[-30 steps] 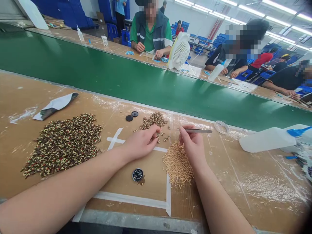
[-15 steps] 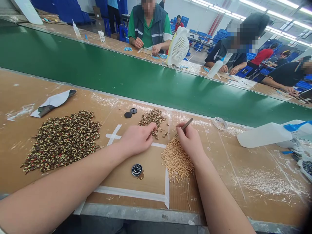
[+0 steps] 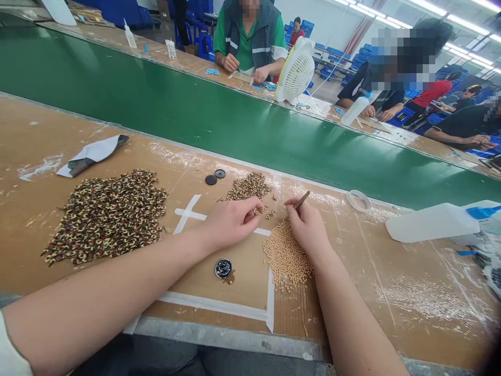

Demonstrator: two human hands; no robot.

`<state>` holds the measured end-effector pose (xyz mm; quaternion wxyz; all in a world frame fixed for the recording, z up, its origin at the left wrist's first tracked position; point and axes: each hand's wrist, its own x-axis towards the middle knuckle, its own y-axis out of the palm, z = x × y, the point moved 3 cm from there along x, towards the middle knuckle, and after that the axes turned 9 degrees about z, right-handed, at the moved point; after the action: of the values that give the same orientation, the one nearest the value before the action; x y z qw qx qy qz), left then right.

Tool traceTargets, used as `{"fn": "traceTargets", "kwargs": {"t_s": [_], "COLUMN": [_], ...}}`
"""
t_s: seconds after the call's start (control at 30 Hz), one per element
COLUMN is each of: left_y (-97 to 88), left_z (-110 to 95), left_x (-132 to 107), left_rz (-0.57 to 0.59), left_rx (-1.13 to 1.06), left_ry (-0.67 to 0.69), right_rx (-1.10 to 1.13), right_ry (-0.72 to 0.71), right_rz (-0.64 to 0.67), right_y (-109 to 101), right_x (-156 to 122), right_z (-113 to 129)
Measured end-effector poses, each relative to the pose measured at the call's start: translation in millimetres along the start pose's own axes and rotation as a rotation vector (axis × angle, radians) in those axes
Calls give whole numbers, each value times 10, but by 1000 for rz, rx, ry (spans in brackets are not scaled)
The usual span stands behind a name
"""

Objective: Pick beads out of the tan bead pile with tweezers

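Observation:
My left hand (image 3: 234, 219) is at the near edge of a small pile of brown-and-cream curled pieces (image 3: 250, 185). Its fingers are curled, thumb and index close together, with small pieces showing around the tips; whether one is pinched I cannot make out. My right hand (image 3: 307, 224) grips tweezers (image 3: 301, 200), whose lower tips are hidden behind the fingers. Under and beside that hand lies a heap of small tan beads (image 3: 287, 256). Nearer me, a round black disc (image 3: 223, 268) with a glossy, wet-looking surface lies on the brown board (image 3: 195, 284) edged with white tape.
A large heap of similar curled pieces (image 3: 109, 216) spreads at left, near a folded sheet (image 3: 94, 155). Two black discs (image 3: 211, 179) lie behind my left hand. At right are a tape ring (image 3: 359, 200) and a white bottle (image 3: 432, 224). Beyond the green belt (image 3: 176, 102), people work near a fan (image 3: 296, 70).
My left hand has drawn its index finger back from the small pile and curled it toward the thumb. My right hand keeps the tweezers in nearly the same place. The whole view has shifted slightly.

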<state>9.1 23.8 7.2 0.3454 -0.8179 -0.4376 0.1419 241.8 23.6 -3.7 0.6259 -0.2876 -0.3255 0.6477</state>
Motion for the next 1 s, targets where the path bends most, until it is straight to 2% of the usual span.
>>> {"fn": "traceTargets", "kwargs": {"t_s": [0.07, 0.13, 0.23, 0.33, 0.5, 0.73, 0.83, 1.0], "left_y": [20, 51, 122, 196, 250, 232, 222, 215], "left_z": [-17, -24, -18, -26, -54, -42, -27, 22], "left_x": [1, 8, 22, 20, 4, 18, 19, 35], "left_rz": [21, 64, 180, 314, 364, 369, 408, 406], "left_rx": [-134, -309, -580, -850, -1071, -1172, -1236, -1327], "left_ry": [29, 21, -68, -156, -204, -258, -255, -258], "right_rx": [96, 313, 727, 923, 851, 623, 660, 710], "right_ry": [-11, -30, -91, -163, -189, -259, -257, -223], "right_rz": [-37, -63, -34, 19, 64, -11, -24, -44], "right_y": [-3, -3, 12, 35, 107, 151, 161, 136], "right_x": [-10, -33, -91, -156, -225, -303, -300, -278], "right_z": [24, 79, 216, 349, 412, 388, 385, 425]}}
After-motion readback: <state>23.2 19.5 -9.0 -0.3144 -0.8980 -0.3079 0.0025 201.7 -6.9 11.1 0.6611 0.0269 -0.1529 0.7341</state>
